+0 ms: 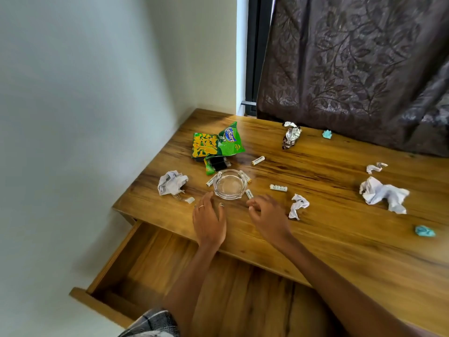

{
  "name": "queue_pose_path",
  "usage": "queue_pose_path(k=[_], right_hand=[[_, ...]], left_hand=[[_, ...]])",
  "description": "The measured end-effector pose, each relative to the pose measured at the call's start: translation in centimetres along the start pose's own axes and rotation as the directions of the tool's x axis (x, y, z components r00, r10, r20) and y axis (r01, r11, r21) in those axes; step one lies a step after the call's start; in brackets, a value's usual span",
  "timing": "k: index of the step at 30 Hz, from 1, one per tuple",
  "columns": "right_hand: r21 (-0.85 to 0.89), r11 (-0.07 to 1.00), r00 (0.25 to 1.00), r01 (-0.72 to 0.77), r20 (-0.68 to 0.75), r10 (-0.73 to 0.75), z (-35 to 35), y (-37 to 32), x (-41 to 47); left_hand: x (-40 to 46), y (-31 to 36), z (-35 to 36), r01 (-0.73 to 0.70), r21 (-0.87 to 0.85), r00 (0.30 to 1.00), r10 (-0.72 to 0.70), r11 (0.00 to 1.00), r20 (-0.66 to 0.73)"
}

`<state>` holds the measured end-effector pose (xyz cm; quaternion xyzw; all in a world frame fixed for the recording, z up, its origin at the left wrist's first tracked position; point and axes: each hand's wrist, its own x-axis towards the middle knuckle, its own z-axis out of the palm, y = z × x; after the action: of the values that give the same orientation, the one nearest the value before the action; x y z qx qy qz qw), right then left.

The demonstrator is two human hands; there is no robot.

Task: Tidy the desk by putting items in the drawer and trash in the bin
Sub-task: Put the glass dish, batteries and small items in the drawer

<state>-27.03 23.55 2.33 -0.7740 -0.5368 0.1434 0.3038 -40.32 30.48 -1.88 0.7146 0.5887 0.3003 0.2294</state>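
Observation:
A clear glass ashtray [229, 184] sits on the wooden desk [340, 227] with white batteries [278, 188] scattered around it. My left hand [209, 221] hovers just in front of the ashtray with its fingers spread and holds nothing. To the right of it, my right hand [266, 215] has loosely curled fingers close to a battery [249, 193] by the ashtray's rim; no grip shows. Under the desk's front edge the drawer [150, 271] stands pulled out and looks bare inside. A green snack bag [216, 143] lies behind the ashtray.
Crumpled white papers lie at the left [172, 183], near my right hand [298, 206] and at the right [382, 193]. A foil wrapper [291, 136] and two teal scraps [327, 134] [424, 231] are farther off. A dark curtain [352, 69] hangs behind; a wall stands at left.

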Motion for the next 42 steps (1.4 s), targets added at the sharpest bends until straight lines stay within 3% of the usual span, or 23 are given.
queue_pose_path(k=[3, 8, 12, 16, 18, 19, 21, 22, 24, 25, 27, 30, 35, 37, 39, 42], right_hand=[[-0.105, 0.991, 0.995, -0.088, -0.065, 0.082, 1.0, 1.1, 2.6], [-0.218, 0.962, 0.987, -0.163, -0.042, 0.158, 2.9, 2.0, 4.5], [-0.048, 0.969, 0.965, -0.244, -0.108, 0.238, 2.7, 2.1, 4.1], [0.282, 0.899, 0.924, -0.335, -0.089, 0.372, 1.8, 1.2, 1.6], [0.425, 0.842, 0.914, -0.334, -0.072, 0.399, 1.7, 0.5, -0.3], [0.471, 0.822, 0.913, -0.32, -0.077, 0.4, 1.7, 0.1, -1.3], [0.507, 0.815, 0.924, -0.282, -0.087, 0.374, 1.8, -0.8, -2.7], [0.492, 0.832, 0.936, -0.258, -0.088, 0.342, 1.8, -1.2, -3.1], [0.424, 0.878, 0.961, -0.221, -0.058, 0.269, 1.8, -1.6, -3.5], [0.38, 0.901, 0.97, -0.211, -0.033, 0.241, 1.7, -1.7, -3.5], [0.299, 0.937, 0.981, -0.178, -0.024, 0.194, 1.3, -1.5, -3.3], [0.255, 0.96, 0.984, -0.113, -0.103, 0.143, 0.2, -0.8, -2.5], [-0.009, 0.997, 0.958, -0.073, -0.279, 0.067, -2.3, 1.4, 1.6], [-0.24, 0.963, 0.972, -0.118, -0.226, 0.063, -3.1, 2.9, 3.8], [-0.484, 0.863, 0.989, -0.144, -0.081, 0.12, -3.4, 4.2, 5.6], [-0.678, 0.732, 0.987, -0.063, 0.066, 0.146, -3.2, 5.3, 6.9]], left_hand=[[-0.3, 0.0, 0.6, -0.046, 0.033, 0.995, 0.048, 0.998, -0.087], [-0.4, -0.3, 0.7, -0.069, -0.002, 0.983, 0.068, 0.998, -0.171], [-0.9, -0.2, 0.7, -0.094, -0.047, 0.982, 0.085, 0.994, -0.168], [-2.3, 0.2, 1.3, -0.204, -0.133, 0.979, 0.206, 0.97, 0.0], [-3.0, 1.6, 1.6, -0.09, -0.352, 0.991, 0.12, 0.932, 0.066], [-3.1, 2.5, 1.6, 0.026, -0.503, 0.993, 0.037, 0.864, 0.116], [-2.8, 4.2, 1.6, 0.315, -0.72, 0.936, -0.078, 0.619, 0.342], [-2.5, 4.7, 1.7, 0.487, -0.745, 0.856, -0.079, 0.456, 0.511], [-2.0, 5.1, 1.8, 0.786, -0.612, 0.614, 0.006, 0.087, 0.789], [-1.8, 4.8, 1.7, 0.847, -0.53, 0.531, 0.06, -0.032, 0.845], [-1.5, 4.1, 1.6, 0.865, -0.483, 0.499, 0.144, -0.133, 0.854], [-1.2, 2.8, 2.0, 0.854, -0.493, 0.518, 0.201, -0.164, 0.831], [-1.3, 1.6, 2.4, 0.892, -0.405, 0.447, 0.266, -0.201, 0.854], [-1.1, 1.4, 2.6, 0.903, -0.381, 0.424, 0.265, -0.199, 0.866], [-0.9, 1.4, 2.6, 0.913, -0.369, 0.404, 0.261, -0.176, 0.876], [-0.8, 1.3, 2.7, 0.915, -0.37, 0.401, 0.264, -0.16, 0.877]])
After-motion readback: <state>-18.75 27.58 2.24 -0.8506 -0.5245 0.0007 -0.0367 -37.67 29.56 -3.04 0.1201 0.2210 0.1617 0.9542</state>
